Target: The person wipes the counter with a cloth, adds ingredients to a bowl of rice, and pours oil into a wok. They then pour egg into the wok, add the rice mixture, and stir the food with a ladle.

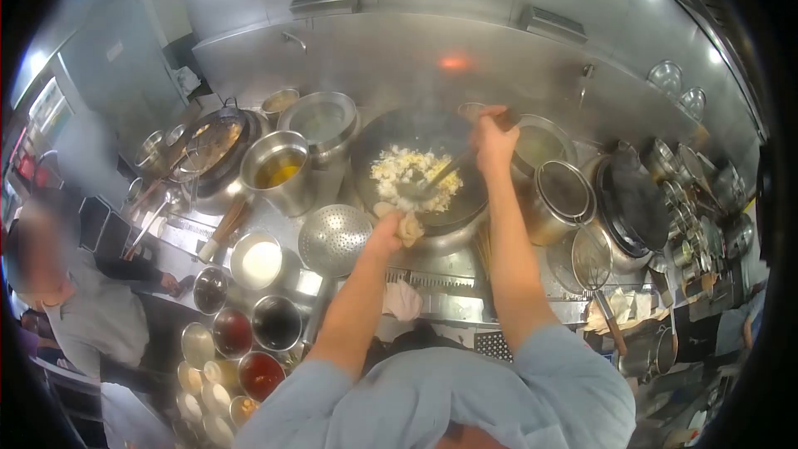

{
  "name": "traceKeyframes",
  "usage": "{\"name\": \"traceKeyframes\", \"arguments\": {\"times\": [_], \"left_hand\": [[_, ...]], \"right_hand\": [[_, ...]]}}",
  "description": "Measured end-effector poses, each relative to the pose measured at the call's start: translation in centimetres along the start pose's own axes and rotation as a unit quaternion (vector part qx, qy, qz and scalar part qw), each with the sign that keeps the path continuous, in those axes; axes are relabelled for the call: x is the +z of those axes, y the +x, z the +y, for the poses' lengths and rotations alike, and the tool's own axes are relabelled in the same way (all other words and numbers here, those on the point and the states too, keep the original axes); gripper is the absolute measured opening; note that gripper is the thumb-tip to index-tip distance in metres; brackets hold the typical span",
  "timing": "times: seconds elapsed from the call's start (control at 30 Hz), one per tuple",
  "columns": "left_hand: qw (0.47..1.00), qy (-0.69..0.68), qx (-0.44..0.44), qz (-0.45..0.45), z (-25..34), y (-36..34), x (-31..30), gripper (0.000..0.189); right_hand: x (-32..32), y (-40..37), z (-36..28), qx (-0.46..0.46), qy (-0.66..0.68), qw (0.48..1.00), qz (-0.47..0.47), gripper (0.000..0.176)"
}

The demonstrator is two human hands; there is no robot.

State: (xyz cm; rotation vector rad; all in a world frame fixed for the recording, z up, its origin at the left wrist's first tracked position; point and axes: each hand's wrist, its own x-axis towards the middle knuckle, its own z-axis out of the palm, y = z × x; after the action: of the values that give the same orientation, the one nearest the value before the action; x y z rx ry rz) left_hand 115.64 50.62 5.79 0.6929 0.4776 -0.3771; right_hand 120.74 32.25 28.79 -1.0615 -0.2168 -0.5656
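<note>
A large dark wok (pixel 378 130) sits on the burner in front of me, with faint steam over it. White and yellow chopped food (pixel 401 166) lies in its middle; I cannot make out exactly what it is. My right hand (pixel 495 148) grips the upper end of a long-handled ladle (pixel 446 173), whose bowl rests in the food. My left hand (pixel 385 238) is closed on a folded beige cloth (pixel 408 229) at the wok's near rim. The cloth hides whatever part of the wok is under it.
To the left are a perforated strainer (pixel 335 239), a pot of yellow oil (pixel 278 168) and several sauce containers (pixel 261 372). A lidded pot (pixel 565 189) and another dark wok (pixel 633 199) stand right. A co-worker (pixel 91 308) is at far left.
</note>
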Motion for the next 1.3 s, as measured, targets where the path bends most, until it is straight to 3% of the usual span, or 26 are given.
{"name": "traceKeyframes", "arguments": {"times": [0.07, 0.1, 0.17, 0.27, 0.37, 0.47, 0.53, 0.67, 0.77, 0.83, 0.9, 0.93, 1.0, 1.03, 1.07, 1.13, 1.2, 1.27, 1.3], "left_hand": [[0.99, 0.092, 0.075, -0.071, -1.8, -0.8, -1.3, 0.018], [0.978, 0.135, 0.113, -0.109, -3.2, -1.5, -2.1, 0.019], [0.989, -0.132, 0.015, -0.071, -5.0, -5.3, -1.0, 0.017], [0.992, -0.106, 0.041, -0.046, -3.4, -11.2, 4.3, 0.015], [0.998, 0.002, 0.063, -0.006, -2.5, -8.3, 3.6, 0.017], [0.99, -0.085, 0.06, -0.097, -9.0, -6.1, -4.1, 0.012], [0.993, -0.074, 0.048, -0.076, -6.8, -6.0, -1.0, 0.014], [0.997, -0.08, 0.021, 0.006, -3.6, -9.8, 3.4, 0.019], [0.989, 0.027, 0.106, -0.102, -5.5, -7.8, -0.1, 0.019], [0.987, -0.078, -0.041, -0.131, -9.8, -9.8, -4.3, 0.021], [0.987, -0.102, -0.053, -0.113, -10.1, -12.3, -4.1, 0.022], [0.994, -0.077, 0.01, -0.079, -8.1, -15.4, 0.1, 0.023], [0.993, -0.099, 0.061, 0.021, -4.0, -14.2, 4.3, 0.021], [0.996, -0.05, 0.048, 0.048, -1.9, -11.7, 5.1, 0.022], [0.998, -0.045, 0.039, -0.027, -1.4, -9.8, 4.3, 0.024], [0.979, -0.031, 0.038, -0.195, -5.9, -4.0, -1.9, 0.025], [0.987, -0.096, 0.114, -0.057, -8.3, -11.6, 0.3, 0.022], [0.999, -0.007, 0.051, -0.013, -7.5, -16.8, 1.1, 0.02], [0.997, -0.039, 0.028, 0.066, -5.0, -19.3, 5.5, 0.02]], "right_hand": [[1.0, -2.4, -1.5, 0.0, -0.016, 1.0, -0.02, 0.008], [0.0, -1.6, 0.3, 0.002, -0.007, 1.0, 0.014, 0.008], [-1.1, 3.1, 5.0, -0.013, 0.018, 0.998, 0.061, 0.007], [1.8, 5.6, -1.2, 0.087, -0.002, 0.995, -0.04, 0.007], [5.1, 3.9, -2.8, 0.088, -0.066, 0.993, -0.045, 0.005], [4.5, 6.5, 1.0, -0.06, -0.038, 0.997, 0.015, 0.004], [5.9, 7.9, -3.1, -0.017, -0.043, 0.998, 0.048, 0.003], [7.6, 5.7, -4.7, 0.015, -0.055, 0.998, -0.023, 0.005], [7.0, 3.2, -0.6, 0.018, -0.142, 0.99, -0.002, 0.007], [7.1, 6.2, -2.1, -0.036, -0.117, 0.992, 0.02, 0.006], [7.4, 7.5, -4.9, -0.042, -0.091, 0.994, 0.03, 0.006], [7.9, 7.4, -6.5, -0.022, -0.08, 0.996, 0.023, 0.006], [7.4, 6.8, -6.4, -0.003, -0.042, 0.998, -0.054, 0.006], [7.8, 4.8, -6.4, 0.021, -0.086, 0.995, -0.037, 0.006], [7.7, 3.7, -4.4, 0.009, -0.087, 0.996, -0.025, 0.007], [6.8, 2.8, 0.2, -0.025, -0.093, 0.995, 0.0, 0.008], [5.5, 6.2, 0.0, -0.074, -0.082, 0.994, 0.002, 0.01], [5.8, 8.0, -3.2, -0.013, -0.044, 0.999, -0.011, 0.01], [6.1, 7.6, -4.8, 0.001, -0.039, 0.999, -0.022, 0.009]]}}
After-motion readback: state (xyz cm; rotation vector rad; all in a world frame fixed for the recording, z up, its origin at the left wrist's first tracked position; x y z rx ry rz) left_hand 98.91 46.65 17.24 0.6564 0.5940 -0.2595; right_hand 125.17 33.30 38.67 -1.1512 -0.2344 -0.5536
